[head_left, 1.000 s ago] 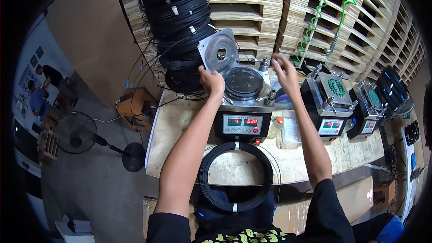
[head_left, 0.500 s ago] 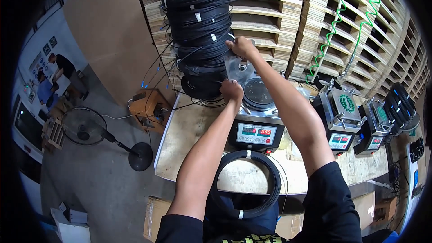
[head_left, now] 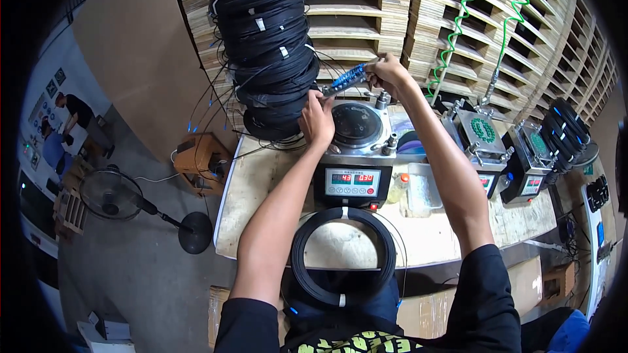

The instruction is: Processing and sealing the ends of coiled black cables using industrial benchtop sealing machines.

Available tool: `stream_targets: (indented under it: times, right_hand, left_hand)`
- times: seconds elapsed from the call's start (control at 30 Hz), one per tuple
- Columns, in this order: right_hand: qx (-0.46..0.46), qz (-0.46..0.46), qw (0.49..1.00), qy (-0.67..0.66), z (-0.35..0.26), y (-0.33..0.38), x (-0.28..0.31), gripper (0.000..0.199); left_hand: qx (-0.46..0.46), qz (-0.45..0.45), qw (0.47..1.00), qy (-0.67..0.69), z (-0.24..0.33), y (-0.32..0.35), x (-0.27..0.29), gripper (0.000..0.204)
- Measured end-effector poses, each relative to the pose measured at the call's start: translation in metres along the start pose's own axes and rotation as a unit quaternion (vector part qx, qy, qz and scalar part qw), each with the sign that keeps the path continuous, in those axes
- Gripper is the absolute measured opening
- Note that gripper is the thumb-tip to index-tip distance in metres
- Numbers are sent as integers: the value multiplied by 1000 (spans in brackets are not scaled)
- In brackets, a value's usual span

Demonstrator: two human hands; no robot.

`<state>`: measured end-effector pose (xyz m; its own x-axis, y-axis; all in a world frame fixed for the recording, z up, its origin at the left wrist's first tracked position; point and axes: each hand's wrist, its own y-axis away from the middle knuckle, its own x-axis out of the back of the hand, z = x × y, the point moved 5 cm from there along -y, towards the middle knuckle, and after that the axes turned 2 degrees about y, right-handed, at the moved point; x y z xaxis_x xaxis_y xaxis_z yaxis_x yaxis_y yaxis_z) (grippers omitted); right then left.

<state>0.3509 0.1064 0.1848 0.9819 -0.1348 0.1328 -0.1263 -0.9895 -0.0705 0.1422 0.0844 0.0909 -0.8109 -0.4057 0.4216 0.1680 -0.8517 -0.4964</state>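
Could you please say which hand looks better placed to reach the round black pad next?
Probably the left hand: it is beside the pad, while the right hand is farther, holding the plate.

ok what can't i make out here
All in the head view:
Far face of the tilted plate: turned away.
Some fingertips of the left hand: behind the hand itself.
Part of the display on the middle machine: behind the right forearm.
Coil stack's top: cut off by upper edge.
What the background people handle: too small.
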Motion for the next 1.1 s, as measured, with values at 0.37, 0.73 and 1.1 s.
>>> stream_targets:
  times: [0.37,0.73,1.1]
  right_hand:
    - [56,-16,994,-95,74,50,28,60]
    - [21,-20,999,-31,119,65,28,73]
    - [-5,-28,998,49,121,74,25,69]
  left_hand:
    - [-77,-150,972,162,2,7,-5,118]
    - [140,-124,961,204,-40,-7,-18,74]
    - [167,-51,982,76,-53,-9,-17,48]
